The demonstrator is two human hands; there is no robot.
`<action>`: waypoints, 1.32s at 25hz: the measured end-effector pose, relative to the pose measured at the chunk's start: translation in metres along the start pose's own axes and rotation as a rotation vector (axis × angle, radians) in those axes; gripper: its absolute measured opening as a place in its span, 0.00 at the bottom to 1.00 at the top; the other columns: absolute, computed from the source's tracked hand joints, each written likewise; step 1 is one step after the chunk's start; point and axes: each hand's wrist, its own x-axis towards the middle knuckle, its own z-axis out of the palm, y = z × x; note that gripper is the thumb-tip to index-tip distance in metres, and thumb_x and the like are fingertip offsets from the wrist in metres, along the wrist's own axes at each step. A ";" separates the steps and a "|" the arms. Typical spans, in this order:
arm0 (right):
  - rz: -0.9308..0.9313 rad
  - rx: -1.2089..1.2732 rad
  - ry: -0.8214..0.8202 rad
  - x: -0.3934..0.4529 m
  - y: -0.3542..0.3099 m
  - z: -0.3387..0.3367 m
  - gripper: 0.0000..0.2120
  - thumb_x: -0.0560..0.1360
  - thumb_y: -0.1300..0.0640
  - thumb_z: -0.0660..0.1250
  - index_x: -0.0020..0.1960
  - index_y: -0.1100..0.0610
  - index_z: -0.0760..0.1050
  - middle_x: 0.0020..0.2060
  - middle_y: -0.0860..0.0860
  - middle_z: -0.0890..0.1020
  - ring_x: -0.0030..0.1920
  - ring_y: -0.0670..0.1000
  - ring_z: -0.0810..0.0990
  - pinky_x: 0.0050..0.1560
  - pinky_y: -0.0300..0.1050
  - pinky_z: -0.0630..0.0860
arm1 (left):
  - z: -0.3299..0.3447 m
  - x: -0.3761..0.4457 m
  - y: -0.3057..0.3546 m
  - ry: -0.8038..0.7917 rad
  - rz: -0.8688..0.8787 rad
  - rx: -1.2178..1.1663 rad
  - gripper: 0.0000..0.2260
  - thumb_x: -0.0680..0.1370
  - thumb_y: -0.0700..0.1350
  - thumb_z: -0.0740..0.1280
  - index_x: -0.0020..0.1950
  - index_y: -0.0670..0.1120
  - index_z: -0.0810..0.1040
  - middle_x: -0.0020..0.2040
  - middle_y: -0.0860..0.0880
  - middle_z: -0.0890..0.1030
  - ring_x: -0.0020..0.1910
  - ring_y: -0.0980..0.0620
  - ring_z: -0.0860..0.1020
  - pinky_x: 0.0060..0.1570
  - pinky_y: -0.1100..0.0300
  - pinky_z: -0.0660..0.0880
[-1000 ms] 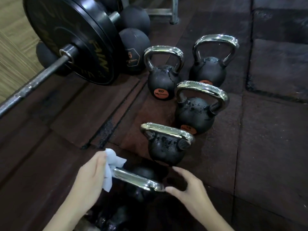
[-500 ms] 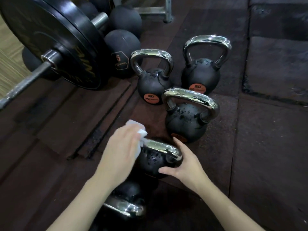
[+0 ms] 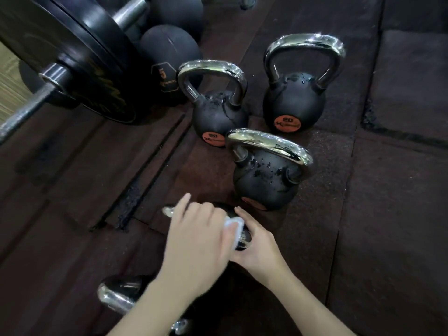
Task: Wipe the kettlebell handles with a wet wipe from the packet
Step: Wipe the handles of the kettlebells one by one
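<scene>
Several black kettlebells with chrome handles stand on the dark rubber floor. My left hand [image 3: 196, 229] grips a white wet wipe [image 3: 234, 225] wrapped over the chrome handle [image 3: 167, 210] of a near kettlebell, most of which my hands hide. My right hand [image 3: 257, 241] holds that kettlebell's right side, fingers curled round its body. Behind it stand a middle kettlebell [image 3: 266, 175] and two far ones [image 3: 218, 110] [image 3: 294, 103], wet with droplets. The nearest kettlebell [image 3: 118, 298] lies below my left forearm. No packet is in view.
A barbell with a big black plate [image 3: 80, 66] lies at the upper left, with black medicine balls [image 3: 169, 59] behind it. Seams run between the rubber floor mats [image 3: 388, 214] on the right and left.
My left hand moved with the wipe from the nearest kettlebell's handle to the second one and slid rightward along it. My right hand shifted onto that kettlebell's side. The view moved forward.
</scene>
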 end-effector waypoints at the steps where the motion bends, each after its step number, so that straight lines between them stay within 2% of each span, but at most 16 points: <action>1: 0.023 0.031 -0.002 -0.002 -0.001 -0.001 0.46 0.62 0.39 0.79 0.78 0.43 0.69 0.75 0.37 0.73 0.75 0.38 0.71 0.77 0.44 0.69 | 0.001 -0.002 0.016 0.001 0.029 -0.004 0.13 0.82 0.53 0.58 0.49 0.50 0.81 0.41 0.51 0.75 0.44 0.45 0.76 0.71 0.41 0.68; 3: 0.049 0.052 -0.011 -0.004 -0.004 -0.002 0.43 0.64 0.38 0.75 0.77 0.43 0.68 0.75 0.39 0.74 0.76 0.39 0.72 0.77 0.43 0.69 | 0.000 0.000 0.024 0.007 0.118 -0.001 0.13 0.81 0.53 0.60 0.49 0.47 0.81 0.41 0.50 0.75 0.43 0.45 0.76 0.71 0.41 0.70; 6: 0.037 -0.027 -0.004 0.000 -0.005 0.000 0.53 0.56 0.39 0.83 0.78 0.40 0.68 0.73 0.40 0.76 0.73 0.41 0.75 0.75 0.48 0.72 | -0.010 0.007 -0.019 -0.022 0.127 -0.007 0.11 0.78 0.49 0.59 0.43 0.51 0.80 0.37 0.50 0.76 0.37 0.43 0.78 0.60 0.41 0.77; 8: 0.069 -0.050 -0.006 0.002 -0.005 0.000 0.57 0.53 0.40 0.86 0.78 0.36 0.64 0.73 0.39 0.77 0.73 0.40 0.75 0.76 0.48 0.72 | -0.014 0.005 -0.055 -0.049 -0.056 -0.264 0.15 0.79 0.46 0.56 0.39 0.49 0.80 0.32 0.48 0.77 0.36 0.40 0.79 0.49 0.42 0.80; 10: 0.088 -0.068 -0.021 -0.001 -0.009 0.000 0.58 0.53 0.41 0.87 0.78 0.35 0.64 0.73 0.38 0.76 0.73 0.40 0.74 0.77 0.48 0.71 | -0.024 -0.001 -0.070 -0.150 -0.276 -0.543 0.21 0.84 0.48 0.55 0.34 0.44 0.77 0.30 0.47 0.78 0.43 0.43 0.80 0.51 0.42 0.77; 11: 0.090 -0.077 -0.021 -0.002 -0.010 -0.002 0.57 0.54 0.42 0.87 0.78 0.36 0.64 0.72 0.38 0.76 0.73 0.40 0.75 0.76 0.47 0.71 | -0.025 0.002 -0.067 -0.188 -0.277 -0.536 0.19 0.82 0.48 0.59 0.33 0.43 0.76 0.30 0.46 0.78 0.42 0.43 0.80 0.50 0.42 0.77; 14: 0.100 -0.076 -0.031 -0.004 -0.015 -0.004 0.55 0.55 0.45 0.87 0.79 0.40 0.67 0.69 0.38 0.78 0.69 0.39 0.77 0.73 0.43 0.74 | -0.024 0.020 -0.030 -0.222 0.007 -0.021 0.02 0.68 0.45 0.69 0.36 0.49 0.78 0.30 0.49 0.74 0.32 0.42 0.74 0.34 0.49 0.73; 16: 0.103 -0.104 -0.018 -0.004 -0.016 -0.005 0.42 0.64 0.50 0.83 0.76 0.46 0.72 0.64 0.37 0.79 0.66 0.40 0.79 0.67 0.42 0.76 | -0.016 0.020 0.009 -0.264 0.087 0.020 0.05 0.73 0.48 0.67 0.37 0.51 0.78 0.32 0.49 0.74 0.33 0.44 0.73 0.37 0.49 0.66; 18: 0.081 -0.178 -0.009 -0.001 -0.016 -0.004 0.25 0.76 0.58 0.75 0.71 0.53 0.75 0.54 0.34 0.77 0.57 0.40 0.79 0.56 0.31 0.74 | -0.005 0.016 0.031 -0.193 0.152 -0.032 0.08 0.78 0.49 0.66 0.40 0.49 0.78 0.36 0.49 0.74 0.36 0.44 0.73 0.40 0.47 0.67; 19: 0.072 -0.205 -0.015 -0.002 -0.018 -0.003 0.24 0.77 0.58 0.73 0.71 0.53 0.74 0.51 0.33 0.76 0.54 0.38 0.79 0.51 0.25 0.72 | -0.006 0.016 0.027 -0.131 0.158 -0.051 0.10 0.80 0.50 0.63 0.41 0.49 0.78 0.36 0.49 0.74 0.37 0.45 0.73 0.41 0.47 0.69; 21: 0.120 -0.122 -0.025 0.002 -0.021 -0.003 0.37 0.70 0.57 0.81 0.75 0.46 0.71 0.54 0.35 0.79 0.52 0.34 0.82 0.49 0.23 0.73 | -0.013 0.011 -0.005 -0.020 0.176 -0.104 0.09 0.81 0.48 0.60 0.42 0.52 0.74 0.36 0.49 0.73 0.36 0.44 0.73 0.40 0.46 0.70; 23: 0.161 -0.029 -0.025 0.002 -0.021 -0.004 0.51 0.60 0.57 0.88 0.77 0.40 0.70 0.58 0.40 0.84 0.53 0.33 0.84 0.56 0.27 0.77 | -0.019 0.011 -0.047 -0.157 0.095 -0.128 0.08 0.74 0.47 0.66 0.43 0.57 0.68 0.34 0.50 0.71 0.34 0.43 0.72 0.36 0.46 0.73; 25: 0.162 0.005 -0.046 0.001 -0.020 -0.003 0.54 0.58 0.58 0.89 0.78 0.41 0.69 0.60 0.42 0.84 0.55 0.35 0.85 0.59 0.29 0.78 | -0.020 0.012 -0.084 -0.334 -0.080 -0.258 0.16 0.72 0.45 0.68 0.38 0.65 0.66 0.33 0.52 0.71 0.36 0.43 0.74 0.39 0.44 0.76; 28: 0.165 -0.013 -0.048 -0.002 -0.021 -0.006 0.53 0.59 0.60 0.89 0.77 0.41 0.69 0.61 0.42 0.83 0.55 0.33 0.84 0.57 0.27 0.77 | -0.024 0.015 -0.078 -0.333 -0.167 -0.318 0.14 0.72 0.41 0.61 0.32 0.61 0.69 0.32 0.51 0.75 0.35 0.43 0.76 0.37 0.46 0.78; 31: 0.171 -0.035 -0.034 -0.002 -0.018 -0.006 0.49 0.57 0.53 0.89 0.74 0.41 0.72 0.62 0.40 0.81 0.56 0.34 0.83 0.58 0.30 0.78 | -0.025 0.029 -0.026 -0.373 0.017 -0.021 0.11 0.67 0.48 0.56 0.33 0.51 0.77 0.29 0.50 0.76 0.28 0.44 0.76 0.32 0.54 0.66; 33: 0.165 -0.048 -0.007 0.004 -0.005 0.003 0.28 0.68 0.50 0.82 0.65 0.44 0.75 0.58 0.39 0.82 0.53 0.33 0.82 0.60 0.38 0.80 | -0.011 0.029 0.018 -0.467 0.060 0.020 0.16 0.71 0.48 0.55 0.34 0.47 0.81 0.30 0.48 0.79 0.29 0.44 0.78 0.37 0.51 0.65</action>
